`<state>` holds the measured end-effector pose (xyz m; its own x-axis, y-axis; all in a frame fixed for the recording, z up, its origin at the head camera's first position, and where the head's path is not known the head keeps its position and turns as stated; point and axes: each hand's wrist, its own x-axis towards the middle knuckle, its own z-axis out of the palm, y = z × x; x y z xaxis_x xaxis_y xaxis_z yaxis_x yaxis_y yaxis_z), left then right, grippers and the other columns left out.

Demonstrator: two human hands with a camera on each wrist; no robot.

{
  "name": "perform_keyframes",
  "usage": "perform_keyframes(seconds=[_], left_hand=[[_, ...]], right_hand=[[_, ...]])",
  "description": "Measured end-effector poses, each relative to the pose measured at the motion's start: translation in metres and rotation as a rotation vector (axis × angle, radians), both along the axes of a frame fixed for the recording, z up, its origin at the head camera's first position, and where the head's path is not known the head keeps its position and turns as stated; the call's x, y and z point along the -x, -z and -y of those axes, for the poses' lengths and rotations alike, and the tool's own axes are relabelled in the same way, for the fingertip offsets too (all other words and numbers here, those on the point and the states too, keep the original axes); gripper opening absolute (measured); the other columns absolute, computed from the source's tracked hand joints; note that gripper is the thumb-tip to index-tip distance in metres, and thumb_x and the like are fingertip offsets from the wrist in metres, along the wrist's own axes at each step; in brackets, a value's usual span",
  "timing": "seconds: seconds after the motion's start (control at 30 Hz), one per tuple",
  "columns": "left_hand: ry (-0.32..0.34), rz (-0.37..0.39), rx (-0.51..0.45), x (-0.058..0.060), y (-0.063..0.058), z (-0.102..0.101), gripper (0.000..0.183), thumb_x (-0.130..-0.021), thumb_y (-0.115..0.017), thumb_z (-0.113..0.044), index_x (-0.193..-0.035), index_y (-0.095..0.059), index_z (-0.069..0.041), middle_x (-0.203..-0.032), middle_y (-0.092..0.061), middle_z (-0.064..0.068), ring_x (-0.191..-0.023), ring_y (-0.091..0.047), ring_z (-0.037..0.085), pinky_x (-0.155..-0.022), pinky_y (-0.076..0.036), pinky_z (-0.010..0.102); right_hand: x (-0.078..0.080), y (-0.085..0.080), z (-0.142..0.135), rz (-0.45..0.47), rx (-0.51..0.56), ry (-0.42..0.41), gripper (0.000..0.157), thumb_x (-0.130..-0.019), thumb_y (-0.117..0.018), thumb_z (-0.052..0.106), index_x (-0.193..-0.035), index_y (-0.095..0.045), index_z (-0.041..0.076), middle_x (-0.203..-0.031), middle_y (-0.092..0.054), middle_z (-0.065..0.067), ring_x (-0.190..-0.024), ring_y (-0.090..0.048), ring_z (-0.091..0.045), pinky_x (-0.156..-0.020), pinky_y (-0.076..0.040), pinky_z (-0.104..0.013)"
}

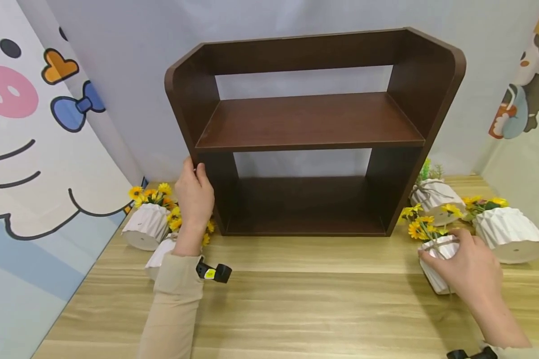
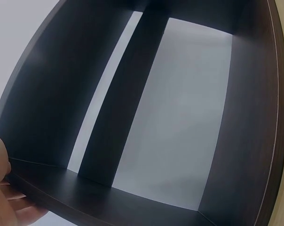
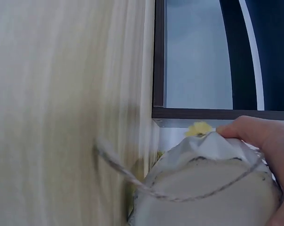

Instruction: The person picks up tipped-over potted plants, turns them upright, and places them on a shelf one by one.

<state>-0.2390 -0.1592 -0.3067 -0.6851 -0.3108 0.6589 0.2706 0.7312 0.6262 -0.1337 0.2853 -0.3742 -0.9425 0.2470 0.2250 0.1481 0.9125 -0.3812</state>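
A dark brown two-tier wooden shelf (image 1: 310,122) stands upright on the table against the backdrop. My left hand (image 1: 195,197) holds the front edge of its left side panel; in the left wrist view the thumb and fingertips (image 2: 31,214) lie on either side of that edge. On the right, my right hand (image 1: 476,269) grips a small white pleated flowerpot (image 1: 433,274) with yellow flowers (image 1: 419,229) and twine around it. That pot is tilted, its flowers toward the shelf. The right wrist view shows the pot's base (image 3: 208,193) and a loose twine end (image 3: 114,162).
Two more white pots, one with green sprigs (image 1: 431,192) and one with yellow flowers (image 1: 512,232), sit right of the shelf. To its left are another flowerpot (image 1: 145,227) and one (image 1: 159,259) partly behind my left arm. Cartoon-printed panels (image 1: 31,124) flank the wooden table (image 1: 305,299).
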Motion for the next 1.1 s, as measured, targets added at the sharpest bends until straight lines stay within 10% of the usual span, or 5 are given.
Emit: perform_keyframes(seconds=[1.1], left_hand=[[-0.016, -0.012, 0.007, 0.002, 0.002, 0.001, 0.028, -0.096, -0.044, -0.017, -0.110, -0.052, 0.005, -0.089, -0.062, 0.027, -0.078, -0.057, 0.044, -0.067, -0.044, 0.051]], right_hand=[[-0.008, 0.005, 0.013, -0.275, 0.164, 0.050, 0.073, -0.063, -0.079, 0.035, -0.115, -0.050, -0.007, -0.105, -0.053, -0.028, -0.089, -0.050, -0.042, -0.064, -0.036, -0.047]])
